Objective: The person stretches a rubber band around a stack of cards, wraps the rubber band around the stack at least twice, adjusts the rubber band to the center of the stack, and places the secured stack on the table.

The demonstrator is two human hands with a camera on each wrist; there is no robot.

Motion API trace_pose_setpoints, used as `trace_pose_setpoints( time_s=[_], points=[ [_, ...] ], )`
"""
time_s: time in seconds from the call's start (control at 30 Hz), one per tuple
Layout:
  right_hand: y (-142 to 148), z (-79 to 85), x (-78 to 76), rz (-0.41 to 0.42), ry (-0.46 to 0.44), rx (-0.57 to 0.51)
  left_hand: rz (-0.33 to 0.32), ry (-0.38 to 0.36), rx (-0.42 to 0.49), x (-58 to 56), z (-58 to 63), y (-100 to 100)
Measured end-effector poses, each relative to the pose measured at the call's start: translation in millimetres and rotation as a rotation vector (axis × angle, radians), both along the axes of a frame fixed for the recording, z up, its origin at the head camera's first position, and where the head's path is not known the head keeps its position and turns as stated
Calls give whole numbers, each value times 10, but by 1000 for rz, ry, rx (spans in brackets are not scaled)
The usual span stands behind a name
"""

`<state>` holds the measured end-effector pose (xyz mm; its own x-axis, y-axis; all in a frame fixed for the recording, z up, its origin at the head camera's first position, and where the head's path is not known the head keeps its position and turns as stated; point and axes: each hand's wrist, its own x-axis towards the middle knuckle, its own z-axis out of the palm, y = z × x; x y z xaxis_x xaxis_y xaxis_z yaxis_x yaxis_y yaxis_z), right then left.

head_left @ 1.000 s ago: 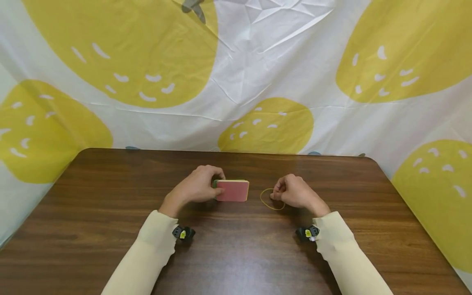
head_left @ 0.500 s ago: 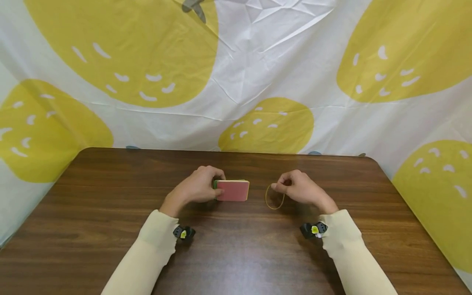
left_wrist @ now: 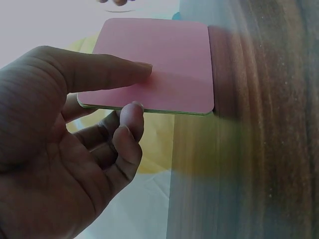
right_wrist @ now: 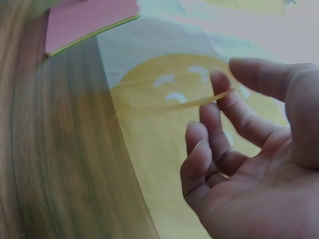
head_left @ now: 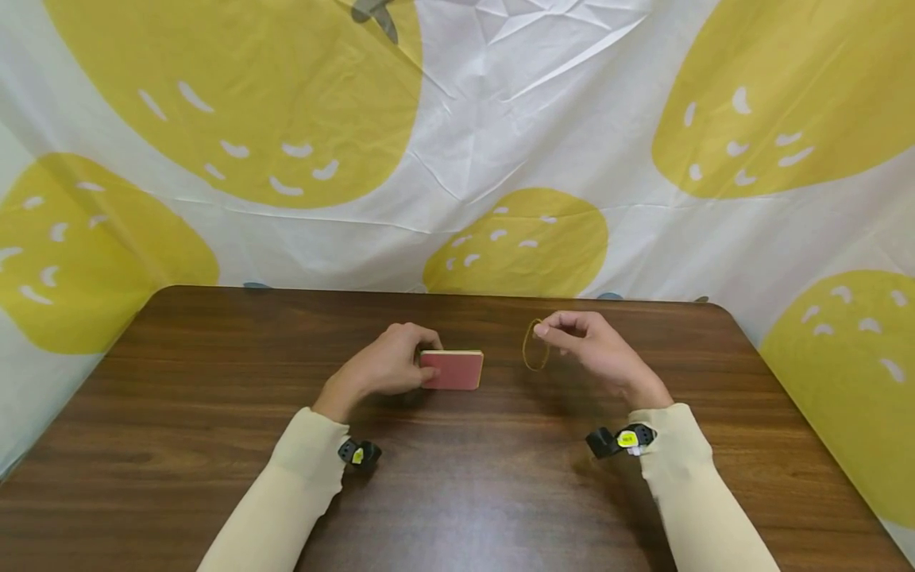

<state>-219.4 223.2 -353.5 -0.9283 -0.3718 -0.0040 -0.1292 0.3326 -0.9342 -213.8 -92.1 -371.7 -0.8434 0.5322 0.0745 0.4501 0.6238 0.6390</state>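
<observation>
My left hand (head_left: 382,361) holds a small stack of cards (head_left: 457,371) by its left end, on edge at or just above the table. The stack has rounded corners, a pink front, and yellow and green along its edges. In the left wrist view the thumb presses flat on the pink face (left_wrist: 169,45), with other fingers behind and below it. To the right, my right hand (head_left: 604,349) pinches a thin yellow rubber band (head_left: 524,349) by its top. The loop hangs down above the table, apart from the cards. The right wrist view shows the band (right_wrist: 199,103) crossing the index fingertip.
The brown wood-grain table (head_left: 457,492) spreads under both hands. A white cloth (head_left: 322,246) with large yellow fruit prints hangs behind its far edge. Black wrist straps (head_left: 620,439) sit at both cuffs.
My right hand has lifted the rubber band off the table, moving up and slightly right, so the loop now hangs. My left hand and the cards have hardly moved.
</observation>
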Motion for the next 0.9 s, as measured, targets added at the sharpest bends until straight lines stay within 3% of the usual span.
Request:
trace_pose_setpoints(
  time_s=[0.27, 0.37, 0.63, 0.77, 0.9],
  points=[
    [30, 70, 21, 151, 17, -383, -19, -26, 28, 5, -3, 3],
    [19, 87, 32, 154, 41, -466, -22, -29, 42, 1, -11, 1],
    [-20, 101, 79, 15, 204, -399, -23, 6, 77, -16, -22, -7],
    [-34, 123, 97, -16, 211, -371, -14, 21, 151, -9, 24, -21],
    [-50, 142, 113, -40, 216, -231, -4, 14, 220, 14, 101, -37]
  ],
)
